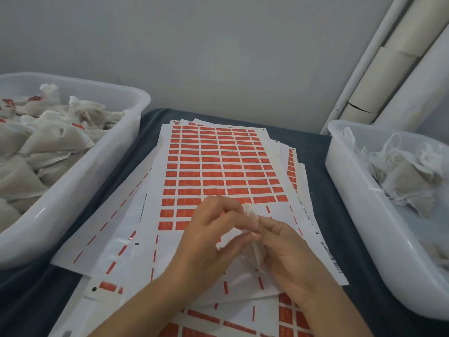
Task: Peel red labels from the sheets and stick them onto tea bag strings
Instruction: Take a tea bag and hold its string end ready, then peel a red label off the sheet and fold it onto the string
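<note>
Head view showed, at about nine o'clock, a translucent white plastic tub (pixel 136 110) with rounded corners, heaped with soft, crumpled off-white fabric tea bags (pixel 56 139), several carrying small red tags. Beside it, from the centre up towards twelve o'clock, lay a loose stack of glossy white label sheets (pixel 213 166) on a dark blue cloth-covered table (pixel 320 203). The top sheet held a tight grid of small red rectangular labels (pixel 218 152) with fine pale print too small to read; its lower rows were stripped, leaving only thin red dashes on the shiny backing. Along the sheet's right edge ran a sideways line of digits, only partly legible, and a barcode sat near the corner at four o'clock. More partly peeled sheets fanned out towards six o'clock. Just below centre the left hand (pixel 206 239) had its fingers curled inward, the tips meeting the gathered top of a single tea bag (pixel 252 254); whether a label sat between them could not be told. The right hand (pixel 284 251), touching the left at the fingertips, gripped that same bag, its gauzy pale body bunched against the palm above the sheets. At three o'clock stood a second translucent white tub (pixel 352 181), holding a smaller pile of unlabelled bags (pixel 401 173) with looped white strings. Behind it, towards one o'clock, pale cylindrical pipes (pixel 388 69) ran up a plain grey wall (pixel 194 45).
</note>
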`<state>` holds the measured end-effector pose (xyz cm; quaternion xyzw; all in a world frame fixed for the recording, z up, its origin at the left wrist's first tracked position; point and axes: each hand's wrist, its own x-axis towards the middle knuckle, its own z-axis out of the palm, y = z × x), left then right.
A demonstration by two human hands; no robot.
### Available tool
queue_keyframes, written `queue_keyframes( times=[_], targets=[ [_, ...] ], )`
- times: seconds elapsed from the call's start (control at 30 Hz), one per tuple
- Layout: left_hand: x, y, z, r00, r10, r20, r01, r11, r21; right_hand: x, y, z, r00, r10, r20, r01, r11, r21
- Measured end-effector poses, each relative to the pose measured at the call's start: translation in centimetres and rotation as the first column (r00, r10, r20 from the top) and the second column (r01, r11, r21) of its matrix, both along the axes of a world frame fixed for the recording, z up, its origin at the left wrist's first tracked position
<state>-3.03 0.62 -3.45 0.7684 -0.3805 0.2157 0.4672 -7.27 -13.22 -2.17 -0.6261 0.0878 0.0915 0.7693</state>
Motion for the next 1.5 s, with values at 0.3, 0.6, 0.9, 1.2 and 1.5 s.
queue_keyframes(
  times=[0.3,0.6,0.9,1.2,1.5],
  targets=[
    [0.7,1.1,1.9,0.733,-0.159,-0.662,-0.178,0.894,-0.411,-0.1,0.7,0.6,0.999,-0.039,0.03,0.042,0.994,-0.1],
    [1.5,2.7,2.9,0.626,-0.432,-0.649,-0.163,0.742,-0.651,0.0,1.2,0.1,0.995,0.099,-0.012,-0.097,0.931,-0.351],
    [1.6,2.4,2.2,0.613,-0.217,-0.76,-0.263,0.85,-0.456,0.6,-2.4,-0.1,0.946,-0.284,0.158,0.307,0.622,-0.72],
    [1.3,0.4,-1.8,0.866,0.324,-0.381,-0.093,0.852,0.515,0.7,-6.4,0.0,0.916,-0.398,0.046,0.211,0.383,-0.899],
    [1.6,0.2,-2.9,0.885,0.35,-0.309,-0.12,0.81,0.573,0.1,-6.6,0.2,0.94,-0.335,0.057,0.208,0.435,-0.876]
  ],
)
